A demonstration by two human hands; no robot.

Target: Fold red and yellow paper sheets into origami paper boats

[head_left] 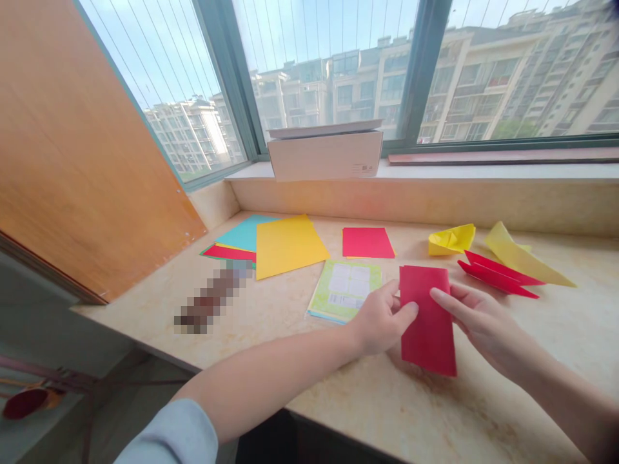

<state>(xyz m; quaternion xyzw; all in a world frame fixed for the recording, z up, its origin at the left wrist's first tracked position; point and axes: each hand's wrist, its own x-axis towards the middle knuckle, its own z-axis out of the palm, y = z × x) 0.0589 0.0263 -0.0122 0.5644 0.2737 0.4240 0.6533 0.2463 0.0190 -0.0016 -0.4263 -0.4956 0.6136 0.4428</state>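
A red sheet of paper, folded into an upright rectangle, is held above the counter between both hands. My left hand pinches its left edge, thumb on the front face. On the opposite edge my right hand grips it the same way, its other fingers hidden behind the paper. Just left of it lies a clear packet of coloured paper with a green label. To the right rest a folded red paper piece, a yellow folded paper boat and a pale yellow folded piece.
A yellow sheet overlaps blue sheets at the back left. A small red square stack lies near the back ledge. On the windowsill stands a white box. A pixelated patch covers something at left. The counter's front edge runs below my left arm.
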